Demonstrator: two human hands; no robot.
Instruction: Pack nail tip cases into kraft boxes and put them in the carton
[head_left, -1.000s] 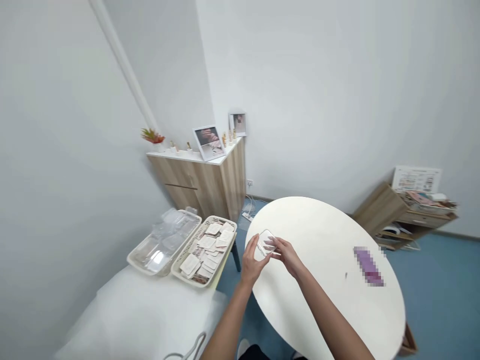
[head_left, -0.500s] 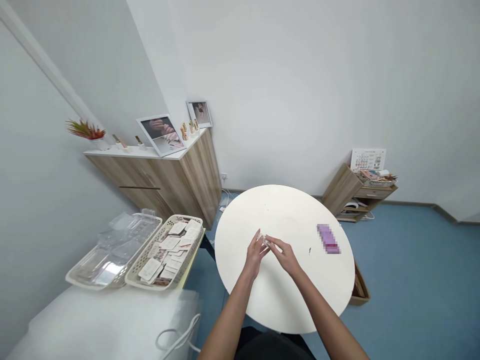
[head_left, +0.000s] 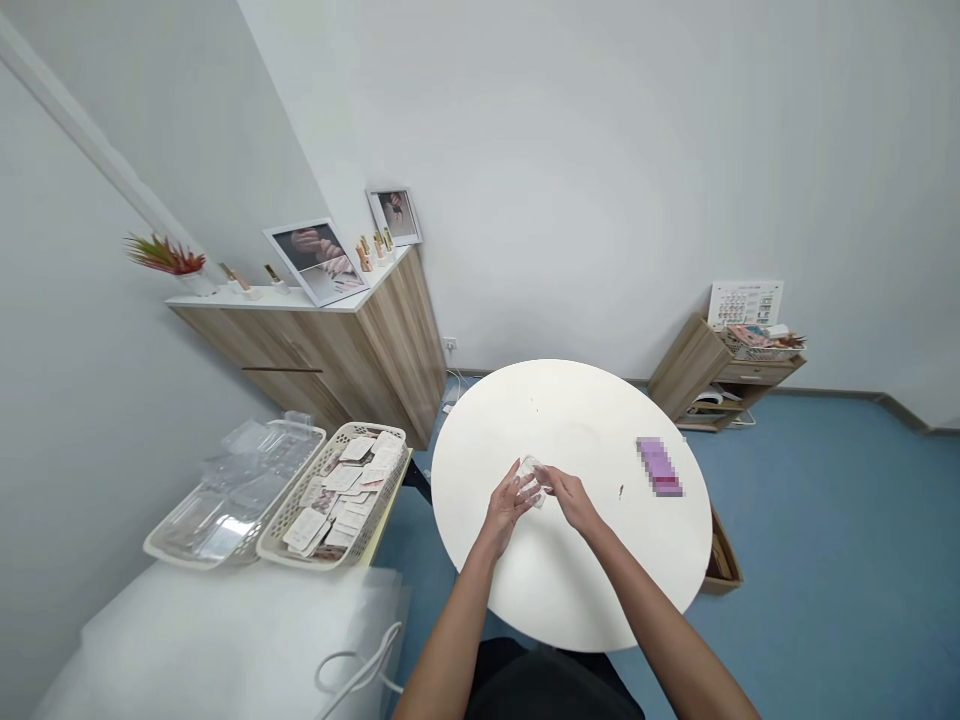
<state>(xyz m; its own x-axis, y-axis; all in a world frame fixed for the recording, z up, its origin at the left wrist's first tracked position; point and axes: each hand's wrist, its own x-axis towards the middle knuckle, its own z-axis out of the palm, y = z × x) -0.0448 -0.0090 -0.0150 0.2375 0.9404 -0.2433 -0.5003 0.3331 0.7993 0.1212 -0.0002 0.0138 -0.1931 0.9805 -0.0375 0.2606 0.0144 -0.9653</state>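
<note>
Both my hands meet over the round white table (head_left: 570, 590), near its middle. My left hand (head_left: 504, 506) and my right hand (head_left: 568, 496) together hold a small clear plastic case (head_left: 529, 478) between their fingertips, just above the tabletop. Fingers of both hands are curled round the case. What lies inside the case is too small to make out.
A small purple object (head_left: 659, 466) and a tiny dark speck (head_left: 621, 491) lie on the table to the right. Left of the table stand a basket of clear cases (head_left: 232, 495) and a basket of white packets (head_left: 337, 497). Wooden cabinets (head_left: 337, 350) line the wall.
The view has swung from the baskets toward the table. My hands have carried the clear case from the table's left edge to its middle and keep hold of it.
</note>
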